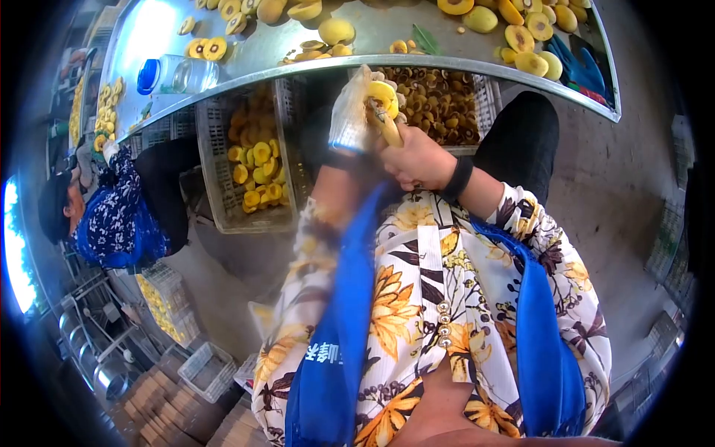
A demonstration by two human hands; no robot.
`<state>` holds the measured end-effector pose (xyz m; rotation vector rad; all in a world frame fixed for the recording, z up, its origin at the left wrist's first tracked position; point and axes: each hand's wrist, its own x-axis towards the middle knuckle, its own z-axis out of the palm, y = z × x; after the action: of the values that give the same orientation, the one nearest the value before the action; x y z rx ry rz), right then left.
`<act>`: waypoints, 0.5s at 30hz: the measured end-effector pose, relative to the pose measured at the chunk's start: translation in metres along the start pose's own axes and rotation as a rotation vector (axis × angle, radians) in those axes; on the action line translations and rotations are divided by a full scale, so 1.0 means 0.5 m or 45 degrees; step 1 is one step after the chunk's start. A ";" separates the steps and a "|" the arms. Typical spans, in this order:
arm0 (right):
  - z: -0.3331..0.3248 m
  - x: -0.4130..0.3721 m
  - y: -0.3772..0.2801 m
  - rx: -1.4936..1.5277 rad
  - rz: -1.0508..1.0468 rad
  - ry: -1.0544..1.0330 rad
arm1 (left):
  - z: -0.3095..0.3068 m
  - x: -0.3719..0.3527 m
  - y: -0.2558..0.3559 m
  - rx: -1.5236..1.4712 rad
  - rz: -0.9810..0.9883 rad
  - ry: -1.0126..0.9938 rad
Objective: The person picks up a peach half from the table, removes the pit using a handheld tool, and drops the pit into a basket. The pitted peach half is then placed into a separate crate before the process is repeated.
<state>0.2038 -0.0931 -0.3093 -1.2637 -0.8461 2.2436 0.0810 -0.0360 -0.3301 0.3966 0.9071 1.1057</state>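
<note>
My left hand (356,112), in a whitish knit glove, is closed around a halved yellow peach (382,93) just below the table's metal edge. My bare right hand (423,158) grips a wooden-handled pitting tool (390,132). Its working end meets the cut face of the peach half, partly hidden by the fruit and glove. Below my hands a crate of brown peach pits (439,108) sits under the table edge. To the left, a plastic crate (262,216) holds yellow peach halves (261,167).
Peach halves and whole peaches (525,41) lie on the metal table (261,56). A clear jar with a blue lid (179,75) and a blue glove (581,67) are there too. Another person (119,208) sits at the left. A white basket (210,372) stands behind.
</note>
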 end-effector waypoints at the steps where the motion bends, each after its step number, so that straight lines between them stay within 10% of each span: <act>1: 0.006 0.000 -0.001 -0.044 -0.012 0.037 | 0.002 0.004 -0.002 -0.066 -0.026 0.033; 15: -0.001 -0.006 0.007 0.138 0.010 -0.183 | -0.011 0.008 -0.005 0.089 0.287 -0.073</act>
<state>0.2056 -0.0973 -0.3101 -1.0694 -0.7593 2.3749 0.0789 -0.0342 -0.3368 0.5967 0.8670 1.2639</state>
